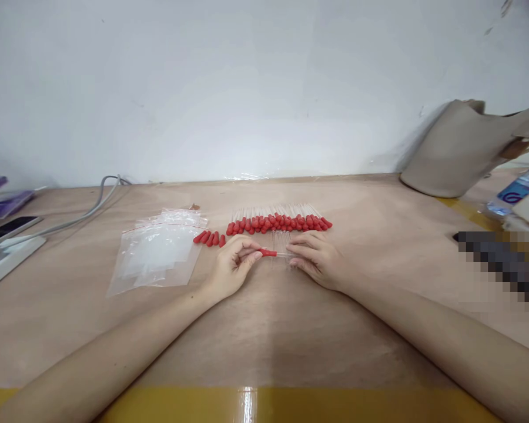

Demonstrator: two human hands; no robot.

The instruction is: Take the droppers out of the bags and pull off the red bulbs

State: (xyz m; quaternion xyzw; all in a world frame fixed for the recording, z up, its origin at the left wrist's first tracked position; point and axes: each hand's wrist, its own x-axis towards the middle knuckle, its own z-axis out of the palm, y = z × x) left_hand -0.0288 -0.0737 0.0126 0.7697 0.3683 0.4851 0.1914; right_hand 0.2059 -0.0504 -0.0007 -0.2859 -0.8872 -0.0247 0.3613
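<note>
Between the fingers of my left hand (235, 269) is a red rubber dropper bulb (268, 253), its open end facing right. My right hand (320, 260) pinches a thin clear dropper tube (283, 254), whose left end meets the bulb; how deep it sits inside I cannot tell. Just beyond both hands lies a row of droppers with red bulbs (280, 222), their clear stems pointing at the wall. Several loose red bulbs (210, 238) lie beside my left hand. More bare clear tubes (281, 238) are on the table between my hands, partly hidden.
Clear zip bags (152, 255) are stacked on the left. Farther left are a grey cable (97, 205), a phone (11, 229), a white power strip (9, 261) and purple packaging (6, 202). A beige container (449, 150) and a plastic bottle (518, 191) stand right. A wall closes the back.
</note>
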